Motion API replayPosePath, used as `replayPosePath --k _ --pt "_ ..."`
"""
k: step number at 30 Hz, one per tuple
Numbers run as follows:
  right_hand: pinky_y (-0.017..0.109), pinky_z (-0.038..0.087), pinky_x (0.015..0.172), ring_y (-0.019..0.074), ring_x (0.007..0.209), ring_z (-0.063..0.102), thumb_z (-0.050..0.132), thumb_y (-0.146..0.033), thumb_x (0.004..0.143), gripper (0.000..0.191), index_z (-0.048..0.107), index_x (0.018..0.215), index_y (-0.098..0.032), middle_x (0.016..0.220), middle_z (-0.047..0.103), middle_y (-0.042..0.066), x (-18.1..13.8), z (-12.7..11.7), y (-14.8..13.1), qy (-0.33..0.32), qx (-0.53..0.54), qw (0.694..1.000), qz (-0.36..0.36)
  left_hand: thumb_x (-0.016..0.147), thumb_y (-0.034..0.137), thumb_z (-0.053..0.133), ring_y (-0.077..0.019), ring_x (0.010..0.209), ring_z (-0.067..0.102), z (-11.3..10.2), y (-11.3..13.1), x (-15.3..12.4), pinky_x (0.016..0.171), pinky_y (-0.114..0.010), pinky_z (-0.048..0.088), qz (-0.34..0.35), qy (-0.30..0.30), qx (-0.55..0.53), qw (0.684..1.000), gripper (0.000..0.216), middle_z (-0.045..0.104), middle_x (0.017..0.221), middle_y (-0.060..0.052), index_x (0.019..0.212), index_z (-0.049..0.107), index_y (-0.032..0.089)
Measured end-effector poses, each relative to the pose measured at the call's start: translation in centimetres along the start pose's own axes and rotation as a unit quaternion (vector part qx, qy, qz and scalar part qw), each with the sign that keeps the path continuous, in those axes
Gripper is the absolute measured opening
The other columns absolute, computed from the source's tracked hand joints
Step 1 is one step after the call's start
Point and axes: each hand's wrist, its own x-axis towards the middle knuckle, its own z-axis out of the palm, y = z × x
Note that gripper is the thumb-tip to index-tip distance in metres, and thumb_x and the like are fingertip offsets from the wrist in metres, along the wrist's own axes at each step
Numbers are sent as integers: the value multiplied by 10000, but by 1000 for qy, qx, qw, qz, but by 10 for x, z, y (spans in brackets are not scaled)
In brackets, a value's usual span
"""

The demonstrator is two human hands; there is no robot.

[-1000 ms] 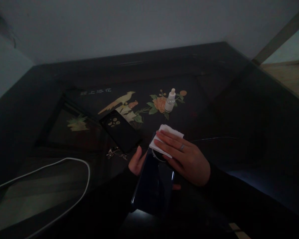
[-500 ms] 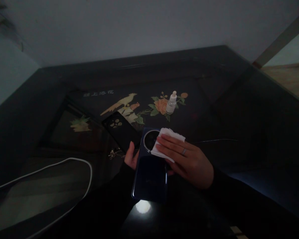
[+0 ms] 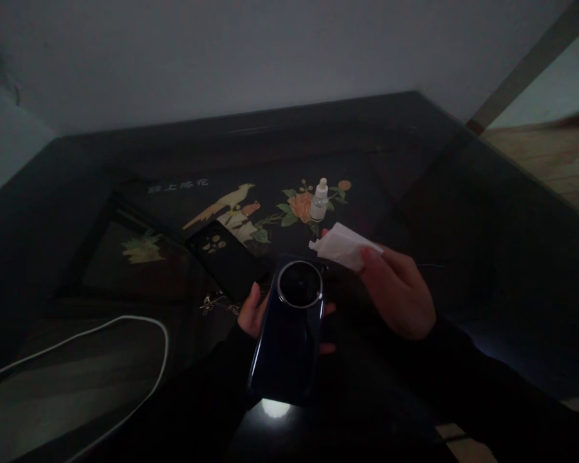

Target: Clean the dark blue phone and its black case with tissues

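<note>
The left hand (image 3: 253, 315) gripped a dark blue phone (image 3: 289, 347) back-up over the tabletop (image 3: 415, 193). At two o'clock from its camera ring (image 3: 300, 283), the right hand (image 3: 398, 292) pinched a white tissue (image 3: 342, 246) clear of it. Wiping looked done or between strokes.

The phone (image 3: 289, 334) rests in the left hand (image 3: 251, 315) above the table (image 3: 463, 244). Behind and right of the phone, the right hand (image 3: 398, 292) holds a tissue (image 3: 343, 247), apart from it. A case (image 3: 226, 260) lies behind-left of the phone, a bottle (image 3: 319, 200) stands farther behind, and a cable (image 3: 125, 360) runs well to its left.
</note>
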Motion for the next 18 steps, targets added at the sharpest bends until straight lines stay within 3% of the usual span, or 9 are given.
replayPosePath --k 3,6,8,14,18 --pt "348 549 675 209 896 620 422 -332 860 266 607 962 -171 1004 647 73 9 -7 3 84 177 974 114 792 616 230 -346 1124 463 14 2 -2 840 -610 368 -22 42 -74 996 727 533 1197 -131 1375 133 193" --pt "241 522 462 158 675 632 459 -281 839 215 597 928 -142 830 662 64 15 -13 9 105 224 953 173 800 606 244 -360 1120 462 17 1 -2 849 -643 328 -3 70 -80 994 695 542 1184 -139 1375 137 231" --pt "215 499 416 135 597 612 440 -270 848 220 587 922 -125 759 653 57 17 -16 11 102 227 950 190 798 595 281 -376 1132 443 15 -1 -2 856 -665 296 7 60 -71 996 705 525 1201 -155 1377 132 222" --pt "252 555 569 138 699 634 495 -196 803 166 564 949 -156 902 662 67 16 -22 15 68 217 955 191 769 586 382 -362 1171 405 13 -5 -3 894 -671 250 5 18 -70 997 796 439 1290 -147 1385 24 230" --pt "301 545 731 148 786 640 529 -119 745 253 544 994 -159 1002 647 71 16 -29 17 39 180 968 170 763 590 401 -335 1177 408 18 -6 -5 919 -648 249 2 24 -55 998 821 455 1280 -130 1378 -34 264"
